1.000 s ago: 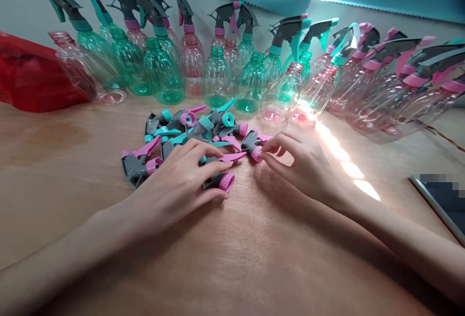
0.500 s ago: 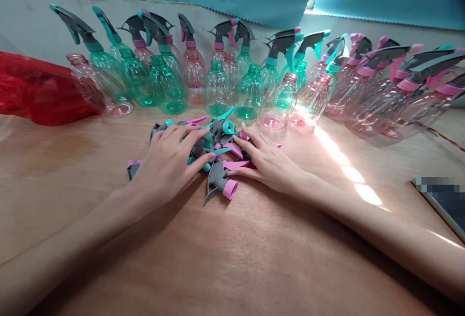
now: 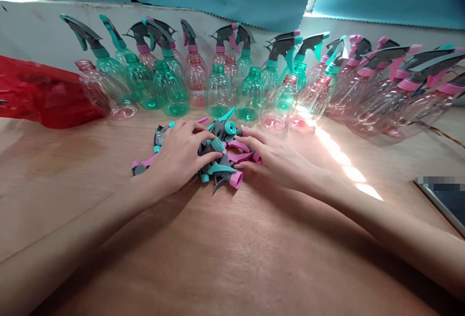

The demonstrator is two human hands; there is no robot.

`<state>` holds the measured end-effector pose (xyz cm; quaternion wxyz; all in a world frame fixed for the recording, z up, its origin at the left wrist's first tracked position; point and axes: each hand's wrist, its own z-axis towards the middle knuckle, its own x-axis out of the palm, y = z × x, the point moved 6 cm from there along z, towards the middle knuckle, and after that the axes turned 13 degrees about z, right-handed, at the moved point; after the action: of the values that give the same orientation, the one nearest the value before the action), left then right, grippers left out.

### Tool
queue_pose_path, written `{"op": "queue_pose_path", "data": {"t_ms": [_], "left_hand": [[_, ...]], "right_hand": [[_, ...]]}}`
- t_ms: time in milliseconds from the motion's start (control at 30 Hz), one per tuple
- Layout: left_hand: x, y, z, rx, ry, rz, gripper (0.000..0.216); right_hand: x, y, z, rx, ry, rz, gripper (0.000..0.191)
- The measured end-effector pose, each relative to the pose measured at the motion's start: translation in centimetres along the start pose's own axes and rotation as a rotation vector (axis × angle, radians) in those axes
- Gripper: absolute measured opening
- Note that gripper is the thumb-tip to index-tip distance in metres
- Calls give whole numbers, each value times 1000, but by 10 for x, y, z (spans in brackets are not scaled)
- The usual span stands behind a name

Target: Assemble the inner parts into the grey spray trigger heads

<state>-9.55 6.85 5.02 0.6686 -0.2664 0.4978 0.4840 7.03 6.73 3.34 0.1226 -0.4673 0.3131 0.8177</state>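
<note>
A heap of loose spray-trigger heads (image 3: 222, 153), grey with pink or teal collars, lies in the middle of the wooden table (image 3: 232, 248). My left hand (image 3: 179, 156) lies flat on the heap's left side, fingers spread over several heads. My right hand (image 3: 276, 158) rests palm down against the heap's right side, fingertips touching pink-collared heads. Neither hand has lifted a head. One grey head with a pink collar (image 3: 232, 179) sticks out at the near edge between my hands.
Green and pink clear spray bottles (image 3: 218, 90) line the back of the table, some capped with triggers, some open-necked. More pink bottles (image 3: 392, 98) lean at the right. A red plastic bag (image 3: 39, 93) lies at back left. A flat dark device (image 3: 445, 199) sits at the right edge.
Both hands slid farther from me and inward, pushing the scattered trigger heads into a tighter heap. My right hand let go of the pink-collared head it pinched and now lies flat.
</note>
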Motion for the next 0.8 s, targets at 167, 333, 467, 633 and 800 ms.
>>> {"op": "queue_pose_path", "data": {"t_ms": [167,333,467,633,800], "left_hand": [[-23,-23,-5,98,-97,-141,26],[-45,-54,-11,232,-194,-281,26],[-40,-79,-11,317,-152,-447,25],[-16,-112,-10,358,-45,-557,21],[0,-133,-8,358,15,-616,25]], "right_hand": [[-32,20,-12,-29,-155,38,16],[-67,24,-23,37,-218,104,6],[-82,32,-32,68,-180,226,7],[-86,34,-44,102,-14,218,11],[-74,15,-62,195,295,199,6]]}}
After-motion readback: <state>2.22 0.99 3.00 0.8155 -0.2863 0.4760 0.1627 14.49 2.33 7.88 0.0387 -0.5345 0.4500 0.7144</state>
